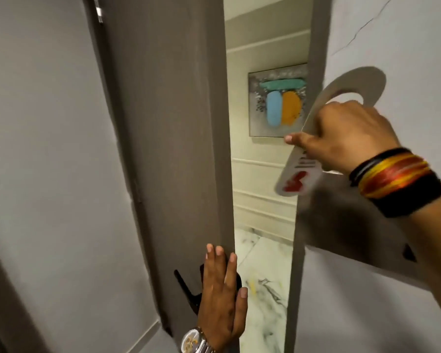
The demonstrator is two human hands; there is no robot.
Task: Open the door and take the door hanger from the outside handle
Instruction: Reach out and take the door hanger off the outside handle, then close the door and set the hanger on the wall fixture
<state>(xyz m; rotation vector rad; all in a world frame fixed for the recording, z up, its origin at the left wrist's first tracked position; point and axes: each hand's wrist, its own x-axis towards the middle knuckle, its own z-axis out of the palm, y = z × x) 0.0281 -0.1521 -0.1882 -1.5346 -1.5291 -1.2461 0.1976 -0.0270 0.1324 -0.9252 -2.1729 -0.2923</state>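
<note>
At the door's free edge my left hand [223,294] lies flat and open, fingers together and pointing up, palm pressed on the inner face of the grey-brown door [168,138] just above my wristwatch [194,341]. The black lever handle [185,289] sits partly under and to the left of that hand. My right hand [346,138] is up at chest height to the right of the gap, closed around the door hanger [323,128]: fingers wrapped over its middle, thumb stretched along its lower edge. The hanger is free of any handle, tilted, its hooked loop rising above my knuckles and its rounded lower end, with red marks and dark lines, hanging below the thumb in front of the opening. Thread bands and a black strap [395,179] circle that wrist.

Between the door's edge and the grey door frame [311,123] runs a tall, narrow opening, wider than the hanger but narrower than the door leaf. Through it I see a cream panelled corridor wall, a framed painting [278,100] with teal, blue and orange shapes, and marble floor [265,289]. White wall [49,149] closes in on the left behind the door; more pale wall stands right of the frame.
</note>
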